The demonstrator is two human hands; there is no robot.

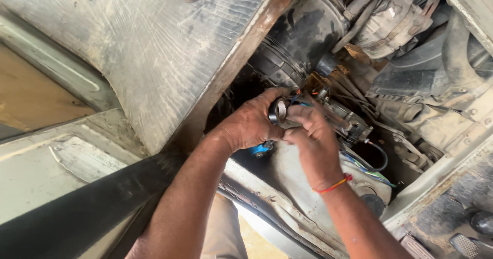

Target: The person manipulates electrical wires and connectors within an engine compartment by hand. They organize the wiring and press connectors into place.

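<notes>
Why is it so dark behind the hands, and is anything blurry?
Head view: daylight falls on both hands, the left hand and right hand, and on the small metal ring they pinch; the gap behind them sits in deep shadow; the black bar at bottom left is close and soft; the grey panel looks sharp.

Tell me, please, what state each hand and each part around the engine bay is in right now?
Left hand: closed around a small metal ring.
Right hand: fingers pinching the same ring.
Metal ring: held between both hands, above the engine.
Black air hose: in place, dusty.
Red wrist thread: tied round the right wrist.
Blue part: partly hidden beneath the left hand.
</notes>
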